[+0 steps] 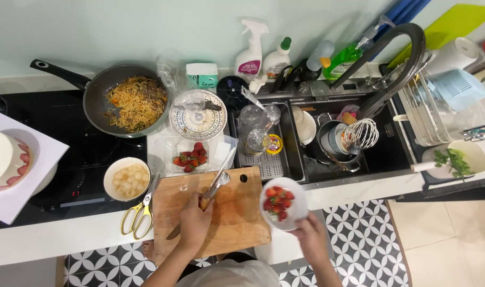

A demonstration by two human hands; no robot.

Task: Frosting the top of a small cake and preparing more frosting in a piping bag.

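Over the cutting board (237, 223), left hand (193, 223) seemingly grips knife (213, 188).

Left hand (193, 220): forearm rising from the lower edge, palm down, fingers curled shut around a handle. Right hand (311, 236): forearm angled in from the lower right, raised, fingers closed in a grip

Cutting board (237, 212) bare; scissors (138, 212) and bowl (126, 178) crowd its left.
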